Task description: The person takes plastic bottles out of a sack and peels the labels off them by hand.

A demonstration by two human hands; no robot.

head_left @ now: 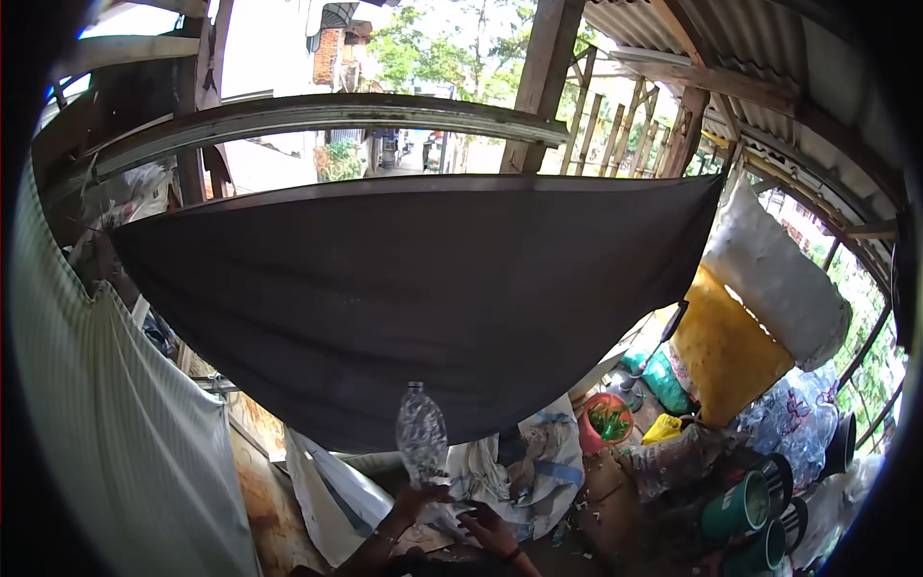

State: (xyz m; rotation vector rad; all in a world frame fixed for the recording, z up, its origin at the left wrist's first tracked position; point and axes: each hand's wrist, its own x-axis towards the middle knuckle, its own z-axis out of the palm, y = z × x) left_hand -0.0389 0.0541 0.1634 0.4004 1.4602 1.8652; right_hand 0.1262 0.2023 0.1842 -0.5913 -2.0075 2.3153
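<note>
A clear plastic bottle (421, 433) stands upright, neck up, in front of the dark hanging cloth (413, 298). My left hand (413, 510) is closed around its lower end. Just to the right and slightly lower is my right hand (488, 529), its fingers curled close to the bottle's base. A small pale item seems to be at those fingertips, too small to name. Behind both hands lie crumpled white sacks (553, 462).
On the right are a red bucket (606, 420) with green pieces inside, green buckets (735, 505) lying tipped, and a bulging bag of clear plastic (793, 413). Yellow (726, 346) and white (779, 269) sacks hang above. A striped curtain (125, 413) hangs at left.
</note>
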